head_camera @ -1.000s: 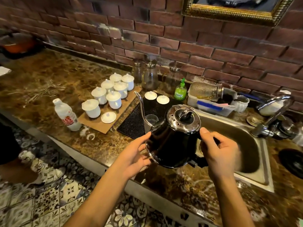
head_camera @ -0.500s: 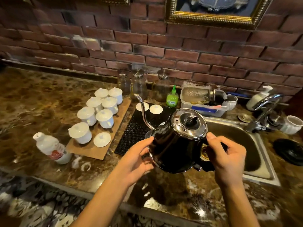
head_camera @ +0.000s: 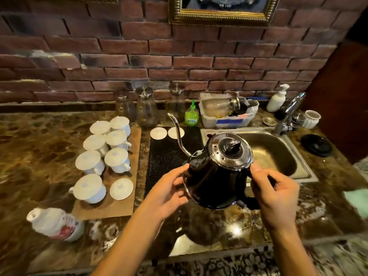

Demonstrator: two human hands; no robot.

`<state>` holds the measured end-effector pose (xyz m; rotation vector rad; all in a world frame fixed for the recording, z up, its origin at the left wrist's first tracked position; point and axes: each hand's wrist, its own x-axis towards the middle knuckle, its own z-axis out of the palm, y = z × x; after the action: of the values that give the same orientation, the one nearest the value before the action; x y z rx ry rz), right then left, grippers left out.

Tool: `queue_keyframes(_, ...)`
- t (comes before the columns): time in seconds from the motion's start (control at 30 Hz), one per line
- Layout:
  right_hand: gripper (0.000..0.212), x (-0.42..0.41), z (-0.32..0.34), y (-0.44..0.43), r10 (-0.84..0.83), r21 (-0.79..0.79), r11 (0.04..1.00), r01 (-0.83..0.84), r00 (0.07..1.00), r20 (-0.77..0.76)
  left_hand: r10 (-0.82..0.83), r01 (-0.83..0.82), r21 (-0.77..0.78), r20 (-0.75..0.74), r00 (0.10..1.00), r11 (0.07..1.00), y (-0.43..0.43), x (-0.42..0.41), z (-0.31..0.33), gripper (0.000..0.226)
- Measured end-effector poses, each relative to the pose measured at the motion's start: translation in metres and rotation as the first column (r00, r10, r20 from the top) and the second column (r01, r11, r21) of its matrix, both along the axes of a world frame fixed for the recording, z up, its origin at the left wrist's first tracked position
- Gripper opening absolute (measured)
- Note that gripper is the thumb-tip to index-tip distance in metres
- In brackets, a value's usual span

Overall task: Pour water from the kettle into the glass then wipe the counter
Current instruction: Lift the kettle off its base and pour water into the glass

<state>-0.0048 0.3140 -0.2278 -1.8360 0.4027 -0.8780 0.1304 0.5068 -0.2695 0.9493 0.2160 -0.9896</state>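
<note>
A black gooseneck kettle (head_camera: 211,182) with a shiny steel lid hangs tilted above the counter's front edge, its thin spout pointing up and to the left over the black mat (head_camera: 165,156). My right hand (head_camera: 276,194) grips the handle on the kettle's right side. My left hand (head_camera: 169,190) cups the kettle's left wall, thumb and fingers touching it. No glass shows; the spot at the spout's base is hidden by the kettle. Wet, shiny patches lie on the brown marble counter (head_camera: 235,230) under the kettle.
Several lidded white cups (head_camera: 117,158) stand on a board at the left, with a white bottle (head_camera: 55,224) lying near the front edge. The steel sink (head_camera: 278,156), faucet (head_camera: 288,114), black kettle base (head_camera: 316,145) and a green cloth (head_camera: 356,198) are at the right.
The view has swung right and upward. Both hands keep the kettle. The glass seen beside the spout one second ago is now out of sight behind the kettle.
</note>
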Motion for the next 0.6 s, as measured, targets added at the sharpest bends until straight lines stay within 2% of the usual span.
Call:
queue_keyframes(0.27,0.038,-0.023,-0.004,0.018,-0.138,-0.042,0.990,0.138,0.990,0.003,-0.106,0.107,0.029,-0.056,0.993,0.994,-0.018,-0.004,-0.016,0.017)
queue_keyframes(0.37,0.049,-0.033,-0.012,0.016,-0.171,-0.058,0.984,0.168,0.983,-0.063,-0.114,0.118,0.038,-0.091,0.989,0.992,-0.026,-0.015,-0.027,0.019)
queue_keyframes(0.5,0.047,-0.041,-0.025,0.013,-0.201,-0.091,0.977,0.191,0.973,-0.115,-0.159,0.164,0.024,-0.157,0.975,0.986,-0.031,-0.024,-0.043,0.021)
queue_keyframes(0.6,0.059,-0.043,-0.039,0.013,-0.221,-0.102,0.973,0.207,0.963,-0.152,-0.171,0.187,0.070,-0.192,0.966,0.980,-0.036,-0.030,-0.058,0.029)
